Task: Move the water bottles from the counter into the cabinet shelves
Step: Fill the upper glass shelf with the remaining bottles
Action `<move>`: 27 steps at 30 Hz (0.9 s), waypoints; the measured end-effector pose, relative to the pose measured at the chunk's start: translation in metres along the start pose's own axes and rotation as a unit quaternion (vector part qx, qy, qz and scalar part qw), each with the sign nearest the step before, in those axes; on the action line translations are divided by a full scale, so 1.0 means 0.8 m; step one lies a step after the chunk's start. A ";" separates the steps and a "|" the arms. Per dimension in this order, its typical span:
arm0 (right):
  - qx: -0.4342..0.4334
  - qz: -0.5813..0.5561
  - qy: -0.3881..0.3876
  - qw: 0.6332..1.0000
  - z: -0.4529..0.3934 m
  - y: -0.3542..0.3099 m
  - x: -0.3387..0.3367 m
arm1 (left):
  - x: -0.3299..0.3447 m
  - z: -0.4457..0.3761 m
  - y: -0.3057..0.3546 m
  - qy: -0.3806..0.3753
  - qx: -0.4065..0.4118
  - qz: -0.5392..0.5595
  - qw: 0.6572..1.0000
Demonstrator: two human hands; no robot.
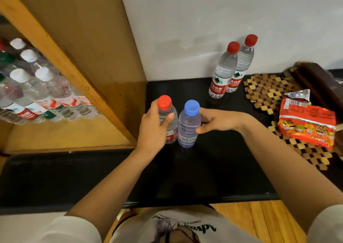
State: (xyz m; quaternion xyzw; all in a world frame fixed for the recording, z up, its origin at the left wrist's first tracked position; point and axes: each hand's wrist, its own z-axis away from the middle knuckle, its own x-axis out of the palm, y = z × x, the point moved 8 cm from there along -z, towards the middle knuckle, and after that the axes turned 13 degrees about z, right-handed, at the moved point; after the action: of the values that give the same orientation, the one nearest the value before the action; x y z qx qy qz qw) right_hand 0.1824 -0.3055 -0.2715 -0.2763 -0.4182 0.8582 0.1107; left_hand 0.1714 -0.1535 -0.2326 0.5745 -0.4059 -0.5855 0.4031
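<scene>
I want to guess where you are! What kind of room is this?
Probably a home kitchen or pantry corner: a black counter holds water bottles and an instant noodle packet on wooden trivets, beside a wooden cabinet stocked with bottles.

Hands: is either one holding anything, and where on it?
Left hand grips the red-capped bottle around its upper body. Right hand holds the blue-capped bottle at its upper body.

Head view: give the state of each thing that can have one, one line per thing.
Left hand: grips red-capped bottle, upright, capped.
Right hand: grips blue-capped bottle, upright, capped.
Two bottles by the wall: upright, capped, untouched.
Noodle packet: lying flat, top torn open.
Cabinet: open, holds bottles.
</scene>
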 end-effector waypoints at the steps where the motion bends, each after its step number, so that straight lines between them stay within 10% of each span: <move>1: 0.000 -0.004 -0.004 1.000 0.004 -0.001 0.008 | 0.000 0.007 -0.001 -0.007 0.001 -0.001 1.000; 13: -0.018 -0.121 0.186 0.975 0.016 0.026 0.063 | 0.007 0.046 -0.030 -0.095 0.011 0.165 0.982; 20: 0.017 -0.075 0.340 0.937 0.006 0.014 0.063 | 0.009 0.042 -0.054 0.021 0.057 0.136 0.989; 27: 0.025 -0.107 0.371 0.922 0.013 0.008 0.081 | 0.004 0.056 -0.055 -0.019 0.059 0.129 0.990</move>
State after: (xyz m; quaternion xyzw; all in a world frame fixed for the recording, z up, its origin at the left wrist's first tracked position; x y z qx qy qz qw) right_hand 0.1237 -0.2890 -0.2960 -0.5256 -0.3528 0.6877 0.3555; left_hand 0.1259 -0.1410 -0.2743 0.5286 -0.5182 -0.5142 0.4332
